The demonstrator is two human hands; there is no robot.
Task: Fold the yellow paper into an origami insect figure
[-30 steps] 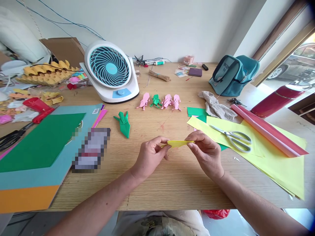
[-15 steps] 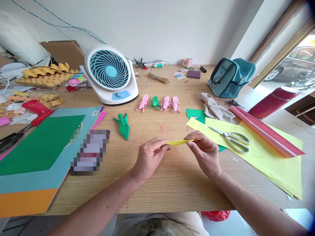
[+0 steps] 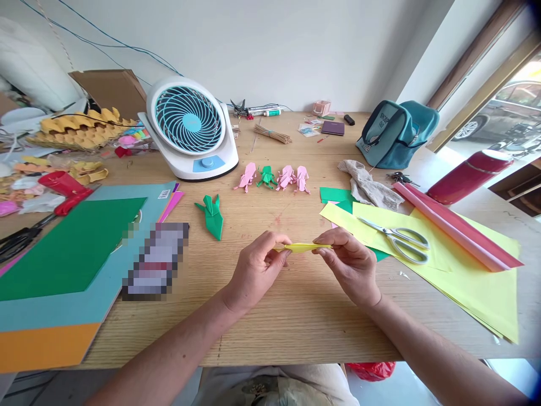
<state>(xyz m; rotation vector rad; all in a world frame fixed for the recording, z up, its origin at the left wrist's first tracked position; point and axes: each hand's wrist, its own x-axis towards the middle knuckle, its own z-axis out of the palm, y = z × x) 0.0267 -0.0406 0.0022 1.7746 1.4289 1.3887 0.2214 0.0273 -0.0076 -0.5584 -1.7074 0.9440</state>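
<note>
A small folded piece of yellow paper (image 3: 301, 247) is held just above the table, seen nearly edge-on. My left hand (image 3: 258, 268) pinches its left end between thumb and fingers. At the other end, my right hand (image 3: 353, 265) pinches it the same way. Beyond my left hand lies a green folded paper figure (image 3: 212, 216) with pointed parts. Farther back stands a row of folded paper figures: a green one (image 3: 266, 176) among several pink ones (image 3: 286, 176).
Scissors (image 3: 408, 237) rest on yellow paper sheets (image 3: 486, 293) at right, beside a rolled pink sheet (image 3: 460, 228) and a red bottle (image 3: 471, 176). A blurred phone (image 3: 156, 259) and green paper (image 3: 80, 242) are at left. A fan (image 3: 190, 127) stands behind, a teal bag (image 3: 397, 134) at back right.
The yellow paper has turned slightly and now lies more level. My right hand has shifted a little down and left along it; my left hand has barely moved.
</note>
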